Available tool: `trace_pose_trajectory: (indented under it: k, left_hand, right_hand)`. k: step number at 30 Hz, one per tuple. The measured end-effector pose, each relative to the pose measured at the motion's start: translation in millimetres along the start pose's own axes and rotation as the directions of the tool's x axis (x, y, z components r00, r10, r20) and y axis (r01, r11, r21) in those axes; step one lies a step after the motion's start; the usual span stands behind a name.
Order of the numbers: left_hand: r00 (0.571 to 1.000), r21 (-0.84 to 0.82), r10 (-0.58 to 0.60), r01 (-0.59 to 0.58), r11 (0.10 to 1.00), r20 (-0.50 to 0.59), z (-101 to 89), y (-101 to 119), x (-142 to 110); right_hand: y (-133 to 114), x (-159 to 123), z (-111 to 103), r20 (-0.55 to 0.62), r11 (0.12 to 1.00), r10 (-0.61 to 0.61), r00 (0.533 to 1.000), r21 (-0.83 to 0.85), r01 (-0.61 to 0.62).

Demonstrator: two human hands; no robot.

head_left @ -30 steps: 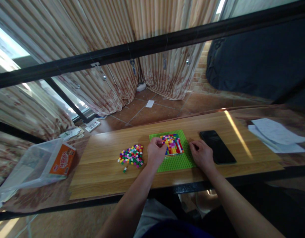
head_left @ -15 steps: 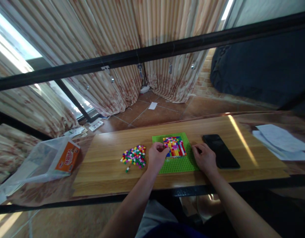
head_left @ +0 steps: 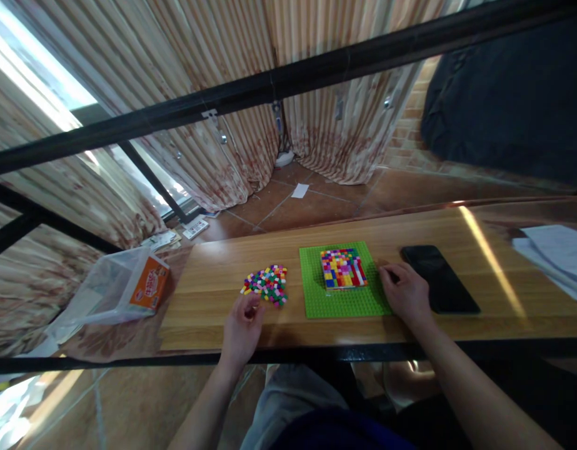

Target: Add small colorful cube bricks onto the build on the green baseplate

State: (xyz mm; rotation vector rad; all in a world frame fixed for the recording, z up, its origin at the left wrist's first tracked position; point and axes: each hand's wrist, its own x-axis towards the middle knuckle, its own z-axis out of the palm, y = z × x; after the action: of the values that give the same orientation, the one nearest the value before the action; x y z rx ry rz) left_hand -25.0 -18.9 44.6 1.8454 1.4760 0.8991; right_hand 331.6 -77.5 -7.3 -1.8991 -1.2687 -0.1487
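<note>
A green baseplate (head_left: 337, 303) lies flat on the wooden table (head_left: 213, 281). A square patch of small coloured bricks (head_left: 343, 269) covers its far middle. A loose pile of small coloured bricks (head_left: 267, 284) sits just left of the plate. My left hand (head_left: 244, 325) is at the near edge of that pile, fingers curled in a pinch; what they hold is hidden. My right hand (head_left: 405, 292) rests with curled fingers on the plate's right edge.
A black phone (head_left: 441, 287) lies flat just right of my right hand. White papers (head_left: 557, 250) sit at the far right. A clear plastic box with an orange label (head_left: 124, 287) lies on its side at the left. A black bar (head_left: 288, 81) crosses overhead.
My left hand has left the brick patch on the plate and drawn back left to the near side of the loose pile. The right hand stays at the plate's edge. The view shifted left.
</note>
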Motion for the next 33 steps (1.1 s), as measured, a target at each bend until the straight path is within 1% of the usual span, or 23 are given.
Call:
trace_pose_trajectory:
  k: [2, 5, 8, 12, 15, 18, 23, 26, 28, 33]
  left_hand:
    - [0.998, 0.068, -0.045, 0.047, 0.997, -0.043, -12.1, -9.6, -1.1]
    - [0.996, 0.171, -0.060, 0.069, 0.983, -0.060, -20.0, -19.4, -0.9]
    - [0.999, 0.268, -0.035, 0.040, 0.963, -0.024, -18.7, -20.9, 0.1]
    - [0.998, 0.380, -0.048, 0.027, 0.924, 0.045, -13.2, -12.7, 1.5]
    - [0.996, 0.440, -0.036, -0.002, 0.898, 0.078, -11.4, -7.8, 2.3]
    - [0.997, 0.424, -0.011, -0.022, 0.905, 0.076, -10.9, -7.2, 2.6]
    - [0.999, 0.311, 0.041, -0.050, 0.949, 0.035, -7.4, -6.7, 2.5]
    - [0.997, 0.247, 0.078, -0.079, 0.966, 0.013, -1.8, -4.2, 4.2]
    - [0.997, 0.222, 0.080, -0.078, 0.972, -0.001, 2.9, -2.3, 6.6]
    - [0.997, 0.217, 0.075, -0.066, 0.974, -0.033, 14.6, 2.0, 14.5]
  right_hand:
    - [-0.1, -0.1, -0.6, 0.012, 1.000, 0.003, 1.000, -0.011, -0.003]
    - [-0.4, -0.1, -1.2, 0.017, 1.000, 0.004, 1.000, -0.027, -0.003]
    - [-0.5, 0.0, -1.3, 0.008, 1.000, -0.001, 1.000, -0.026, 0.001]
    - [-0.5, 0.2, -1.1, 0.008, 1.000, -0.006, 1.000, -0.028, 0.006]
    - [-0.2, 0.1, -1.1, 0.011, 1.000, -0.004, 1.000, -0.017, 0.004]
    - [0.4, -0.3, -0.8, 0.011, 1.000, -0.011, 1.000, -0.004, 0.011]
    - [0.2, -0.5, -0.2, 0.002, 1.000, -0.014, 1.000, -0.002, 0.014]
    - [-0.8, -0.1, -0.6, 0.001, 1.000, -0.018, 1.000, 0.001, 0.018]
    - [-1.5, 0.1, -1.0, -0.001, 1.000, -0.012, 1.000, 0.006, 0.012]
    - [-2.7, 0.3, -1.4, 0.008, 1.000, -0.009, 1.000, 0.005, 0.009]
